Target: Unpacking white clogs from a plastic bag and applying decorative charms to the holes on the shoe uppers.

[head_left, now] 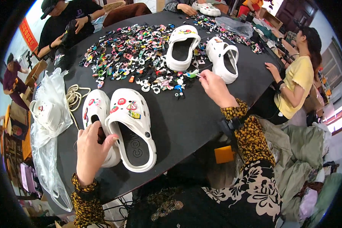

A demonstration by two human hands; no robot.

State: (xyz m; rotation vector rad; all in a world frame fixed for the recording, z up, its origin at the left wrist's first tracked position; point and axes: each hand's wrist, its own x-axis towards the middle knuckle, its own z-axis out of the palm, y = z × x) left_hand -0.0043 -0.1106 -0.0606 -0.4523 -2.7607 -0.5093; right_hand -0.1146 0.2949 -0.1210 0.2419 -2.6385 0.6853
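Standing by the round black table [201, 114] and looking down from the head camera, I see the person's left hand [90, 149] wrapped around the inner edge of a white clog [132, 127], thumb on its rim and fingers curled into the opening of the second white clog [97, 114] just beside it — a firm, closed hold that pins the pair together near the table's front edge. Both clogs already carry small coloured charms [130, 106] on their toes.

The right hand [216, 88] reaches forward to the near edge of the big heap of loose charms [140, 53], fingertips pinched narrow on something small and pale; what exactly it holds is too small to tell. Two more white clogs [201, 51] sit past the heap, undecorated apart from a charm or so each. A coil of rope [74, 95] and a plastic bag holding another clog [47, 114] lie at the left. Other people sit around the far side, hands on their own work.

What could go wrong, as I judge it: the pinch is slight, so the piece could slip and vanish among the scattered charms — and the sleeve, passing low, might sweep pieces off the heap's edge.
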